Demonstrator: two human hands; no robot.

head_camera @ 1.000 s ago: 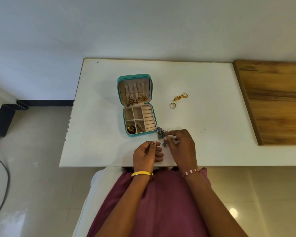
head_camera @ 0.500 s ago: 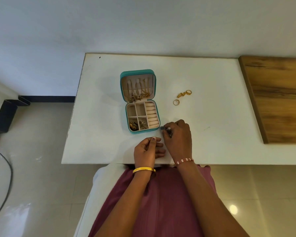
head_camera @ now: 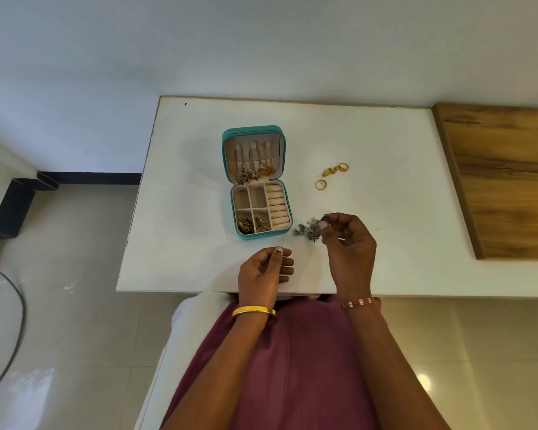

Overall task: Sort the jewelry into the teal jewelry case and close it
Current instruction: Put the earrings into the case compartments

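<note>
we see teal jewelry case (head_camera: 257, 184) open on white table (head_camera: 385, 243), long axis running away from us, lid at far end, tray end near us. gold chains hang in lid; two near-left tray cells hold gold pieces. our right hand (head_camera: 350, 246) pinches silver jewelry cluster (head_camera: 308, 230) between thumb and fingertips, just right of case's near corner, cluster trailing left toward case. our left hand (head_camera: 266, 273) rests at table edge, fingers loosely curled, holding nothing. gold rings (head_camera: 331, 175) lie right of case, apart from it. wooden board (head_camera: 503, 181) far right.
</note>
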